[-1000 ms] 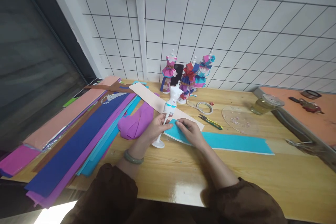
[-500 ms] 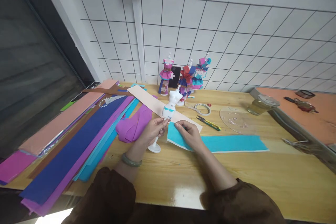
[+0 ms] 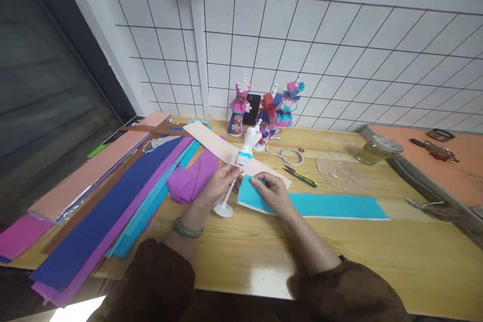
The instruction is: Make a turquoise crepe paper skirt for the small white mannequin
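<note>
A small white mannequin (image 3: 250, 142) on a thin stand tilts to the right, with a turquoise band around its waist. My left hand (image 3: 222, 185) is closed on the mannequin's lower end, just above the stand's pole. Between the fingers and thumb of my right hand (image 3: 272, 192) is the left end of a long turquoise strip (image 3: 335, 206) with a white lower edge. The rest of that strip stretches rightward over the wooden table (image 3: 234, 256). Behind both hands lies a pale peach strip (image 3: 215, 145).
Coloured strips (image 3: 113, 211) and a purple piece (image 3: 194, 176) cover the left side. Dressed mannequins (image 3: 240, 105) stand near the wall. Yellow-handled snips (image 3: 301, 176), a tape roll (image 3: 292, 156), a clear disc (image 3: 337, 173) and a jar (image 3: 378, 150) lie further right.
The mannequin has turned and leans slightly more to the right, showing its turquoise band from another side. The turquoise strip has shifted very slightly.
</note>
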Action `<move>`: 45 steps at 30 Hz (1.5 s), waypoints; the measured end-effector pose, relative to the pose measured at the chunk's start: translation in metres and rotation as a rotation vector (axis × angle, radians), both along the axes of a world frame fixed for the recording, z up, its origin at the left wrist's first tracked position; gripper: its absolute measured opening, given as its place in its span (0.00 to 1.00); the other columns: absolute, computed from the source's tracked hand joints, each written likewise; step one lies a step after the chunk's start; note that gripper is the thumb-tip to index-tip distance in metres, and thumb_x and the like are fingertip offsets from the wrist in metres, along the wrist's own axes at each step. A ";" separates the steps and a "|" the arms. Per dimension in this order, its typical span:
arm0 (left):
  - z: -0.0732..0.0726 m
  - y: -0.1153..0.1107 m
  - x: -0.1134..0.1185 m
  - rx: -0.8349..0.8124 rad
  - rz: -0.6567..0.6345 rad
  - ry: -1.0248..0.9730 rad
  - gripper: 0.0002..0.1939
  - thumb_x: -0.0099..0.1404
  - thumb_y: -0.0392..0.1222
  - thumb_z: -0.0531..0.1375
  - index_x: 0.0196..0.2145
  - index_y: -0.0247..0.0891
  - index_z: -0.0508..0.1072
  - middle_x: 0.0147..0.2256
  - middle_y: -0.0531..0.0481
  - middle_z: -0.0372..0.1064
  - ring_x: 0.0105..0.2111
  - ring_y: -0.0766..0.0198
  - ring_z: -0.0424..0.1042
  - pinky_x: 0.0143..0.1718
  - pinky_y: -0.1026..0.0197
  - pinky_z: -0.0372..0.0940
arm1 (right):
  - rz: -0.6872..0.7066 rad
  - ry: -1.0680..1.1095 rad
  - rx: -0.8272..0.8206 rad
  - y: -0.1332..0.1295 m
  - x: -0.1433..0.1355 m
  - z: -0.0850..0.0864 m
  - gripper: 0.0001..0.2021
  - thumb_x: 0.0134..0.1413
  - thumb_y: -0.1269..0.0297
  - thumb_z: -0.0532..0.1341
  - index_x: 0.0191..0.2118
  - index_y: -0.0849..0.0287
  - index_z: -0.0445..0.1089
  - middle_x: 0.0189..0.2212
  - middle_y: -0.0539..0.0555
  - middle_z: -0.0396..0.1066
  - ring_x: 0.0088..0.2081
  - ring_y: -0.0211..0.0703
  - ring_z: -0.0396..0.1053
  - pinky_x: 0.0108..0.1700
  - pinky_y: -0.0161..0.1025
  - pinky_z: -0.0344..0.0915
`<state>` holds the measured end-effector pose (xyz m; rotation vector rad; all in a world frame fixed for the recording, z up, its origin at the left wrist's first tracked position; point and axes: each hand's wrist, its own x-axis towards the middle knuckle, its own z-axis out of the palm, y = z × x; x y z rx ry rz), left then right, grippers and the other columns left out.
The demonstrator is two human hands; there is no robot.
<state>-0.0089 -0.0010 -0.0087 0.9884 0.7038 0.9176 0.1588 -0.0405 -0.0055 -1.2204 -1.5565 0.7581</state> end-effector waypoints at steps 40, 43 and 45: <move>0.003 -0.008 0.005 -0.102 -0.146 -0.114 0.21 0.46 0.38 0.70 0.38 0.34 0.70 0.30 0.51 0.70 0.29 0.69 0.68 0.36 0.64 0.61 | -0.090 -0.158 0.185 -0.005 -0.006 0.001 0.11 0.57 0.58 0.56 0.32 0.57 0.71 0.29 0.54 0.74 0.31 0.42 0.70 0.36 0.38 0.66; 0.002 -0.009 0.005 -0.098 -0.166 -0.112 0.21 0.47 0.40 0.69 0.39 0.34 0.71 0.30 0.51 0.69 0.28 0.69 0.68 0.34 0.64 0.61 | -0.101 -0.155 0.186 -0.005 -0.006 0.001 0.10 0.57 0.58 0.56 0.33 0.58 0.71 0.29 0.53 0.74 0.31 0.41 0.69 0.35 0.37 0.65; 0.001 -0.009 0.005 -0.082 -0.176 -0.099 0.22 0.48 0.40 0.69 0.41 0.34 0.71 0.30 0.51 0.69 0.26 0.70 0.67 0.33 0.64 0.61 | -0.106 -0.155 0.187 -0.005 -0.005 0.001 0.10 0.57 0.58 0.56 0.33 0.58 0.70 0.29 0.53 0.74 0.31 0.41 0.69 0.35 0.37 0.65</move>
